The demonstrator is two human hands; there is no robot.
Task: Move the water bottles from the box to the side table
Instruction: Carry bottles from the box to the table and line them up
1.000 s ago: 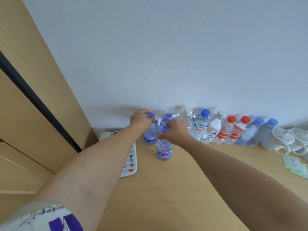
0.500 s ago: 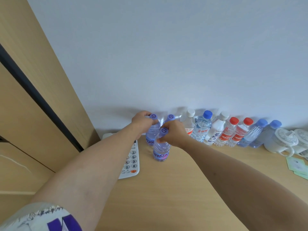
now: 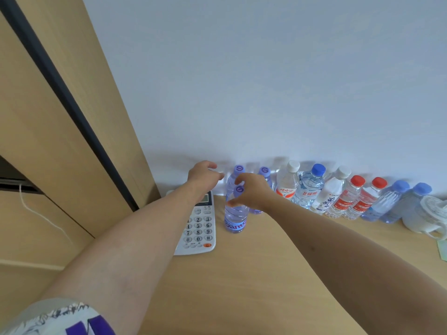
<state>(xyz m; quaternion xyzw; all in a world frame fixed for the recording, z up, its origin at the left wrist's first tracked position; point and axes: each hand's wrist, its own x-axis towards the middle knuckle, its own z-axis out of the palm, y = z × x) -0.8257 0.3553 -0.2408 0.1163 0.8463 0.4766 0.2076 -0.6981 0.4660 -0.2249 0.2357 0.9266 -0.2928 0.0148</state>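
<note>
A small water bottle with a purple cap [image 3: 235, 220] stands upright on the wooden side table [image 3: 242, 281], just right of a phone. My right hand [image 3: 254, 193] curls around its neck, thumb on the shoulder and forefinger arched over the cap. Behind it, two more purple-capped bottles stand against the wall, one [image 3: 235, 176] on the left and one [image 3: 264, 174] partly hidden by my right hand. My left hand [image 3: 205, 175] hovers open just left of the back left bottle, a small gap from it. No box is in view.
A row of several bottles with white, blue and red caps [image 3: 338, 197] lines the wall to the right, ending at white lidded cups [image 3: 425, 216]. A white desk phone [image 3: 202, 228] lies under my left forearm. A wooden panel [image 3: 72, 141] rises on the left.
My left hand has let go of the back bottle and drawn slightly left. The front bottle now stands on the table closer to the phone, my right hand still at its neck.
</note>
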